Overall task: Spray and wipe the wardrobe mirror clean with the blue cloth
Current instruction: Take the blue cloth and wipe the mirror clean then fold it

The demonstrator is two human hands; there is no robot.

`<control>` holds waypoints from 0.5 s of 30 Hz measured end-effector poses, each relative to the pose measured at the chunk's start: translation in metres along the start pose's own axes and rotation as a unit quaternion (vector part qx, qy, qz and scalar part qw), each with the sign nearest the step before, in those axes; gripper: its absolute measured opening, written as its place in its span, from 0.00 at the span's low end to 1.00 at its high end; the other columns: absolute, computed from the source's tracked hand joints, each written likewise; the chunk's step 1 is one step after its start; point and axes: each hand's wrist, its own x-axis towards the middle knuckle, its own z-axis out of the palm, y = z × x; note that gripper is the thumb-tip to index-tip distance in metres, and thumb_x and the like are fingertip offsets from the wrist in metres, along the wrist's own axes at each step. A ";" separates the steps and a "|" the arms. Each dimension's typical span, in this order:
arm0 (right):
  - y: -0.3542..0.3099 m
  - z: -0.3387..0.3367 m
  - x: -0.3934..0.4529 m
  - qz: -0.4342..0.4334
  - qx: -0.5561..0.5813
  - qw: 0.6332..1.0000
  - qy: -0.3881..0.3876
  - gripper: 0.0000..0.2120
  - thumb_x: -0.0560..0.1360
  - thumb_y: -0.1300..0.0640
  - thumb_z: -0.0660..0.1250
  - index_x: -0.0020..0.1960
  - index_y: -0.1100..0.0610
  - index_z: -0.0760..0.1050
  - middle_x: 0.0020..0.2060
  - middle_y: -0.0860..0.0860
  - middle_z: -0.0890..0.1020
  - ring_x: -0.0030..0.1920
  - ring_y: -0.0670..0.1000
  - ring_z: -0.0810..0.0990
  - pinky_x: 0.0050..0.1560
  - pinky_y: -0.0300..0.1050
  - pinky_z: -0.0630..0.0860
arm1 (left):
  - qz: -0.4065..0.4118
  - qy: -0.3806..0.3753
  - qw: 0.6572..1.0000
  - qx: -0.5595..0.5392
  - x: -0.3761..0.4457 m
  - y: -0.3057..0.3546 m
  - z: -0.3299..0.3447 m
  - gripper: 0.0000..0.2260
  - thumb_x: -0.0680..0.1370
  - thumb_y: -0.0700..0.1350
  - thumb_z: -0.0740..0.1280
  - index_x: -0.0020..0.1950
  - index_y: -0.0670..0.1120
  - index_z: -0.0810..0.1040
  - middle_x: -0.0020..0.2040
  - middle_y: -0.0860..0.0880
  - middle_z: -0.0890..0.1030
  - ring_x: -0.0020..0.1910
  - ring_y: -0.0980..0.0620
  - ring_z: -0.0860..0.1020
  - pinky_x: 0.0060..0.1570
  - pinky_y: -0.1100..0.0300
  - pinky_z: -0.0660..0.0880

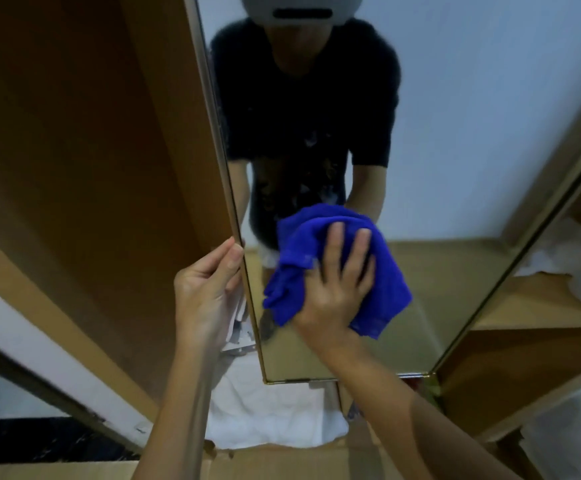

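Observation:
The wardrobe mirror [455, 140] is a tall gold-framed pane on an open door, seen from above. A bunched blue cloth [303, 247] lies flat against its lower part. My right hand [337, 289] presses on the cloth with fingers spread over it. My left hand [206, 292] grips the mirror door's left gold edge [225, 161], thumb on the front and fingers behind. The glass reflects a person in a black shirt. No spray bottle is in view.
Brown wardrobe panels [74, 133] stand to the left, and shelves [542, 306] with white fabric lie to the right. White cloth [268, 417] is piled below the mirror's bottom edge. A cardboard edge [282, 462] runs along the bottom of the view.

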 end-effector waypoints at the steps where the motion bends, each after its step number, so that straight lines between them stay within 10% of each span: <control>1: -0.012 0.004 -0.003 -0.024 0.005 1.000 -0.011 0.32 0.80 0.46 0.62 0.79 0.52 0.55 0.80 0.52 0.48 0.79 0.62 0.49 0.74 0.62 0.53 | -0.007 0.000 1.000 0.002 0.002 -0.001 -0.001 0.23 0.69 0.41 0.69 0.63 0.36 0.76 0.40 0.46 0.85 0.41 0.52 0.82 0.41 0.66 0.80; 7: -0.037 0.009 -0.006 0.003 0.045 0.999 -0.023 0.25 0.83 0.45 0.56 0.78 0.50 0.56 0.80 0.51 0.48 0.79 0.60 0.48 0.71 0.66 0.60 | -0.002 -0.001 1.000 0.031 0.000 -0.003 -0.003 0.13 0.68 0.44 0.69 0.52 0.47 0.80 0.35 0.50 0.85 0.33 0.60 0.81 0.35 0.69 0.78; 15: -0.039 0.006 -0.007 -0.018 0.038 0.999 -0.020 0.23 0.84 0.44 0.55 0.77 0.47 0.57 0.80 0.50 0.48 0.79 0.59 0.49 0.73 0.63 0.55 | 0.016 0.007 0.999 0.041 -0.002 -0.004 -0.003 0.22 0.70 0.44 0.70 0.63 0.39 0.79 0.45 0.47 0.86 0.44 0.54 0.84 0.41 0.66 0.80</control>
